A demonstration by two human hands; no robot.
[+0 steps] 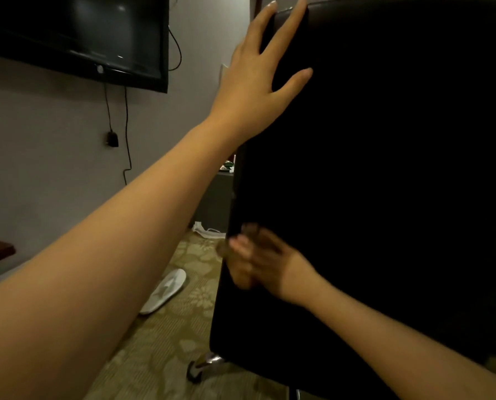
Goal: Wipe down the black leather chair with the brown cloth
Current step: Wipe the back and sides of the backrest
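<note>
The black leather chair fills the right half of the view, its back turned towards me. My left hand lies flat on the chair's upper left corner, fingers spread over the top edge. My right hand is low on the chair's left edge and blurred by motion. It presses the brown cloth against the leather; only a small brown patch of the cloth shows under and beside the fingers.
A wall-mounted television with hanging cables is at the upper left. A white slipper lies on the patterned carpet. A chrome chair leg with a castor sticks out below the chair. A dark cabinet stands behind.
</note>
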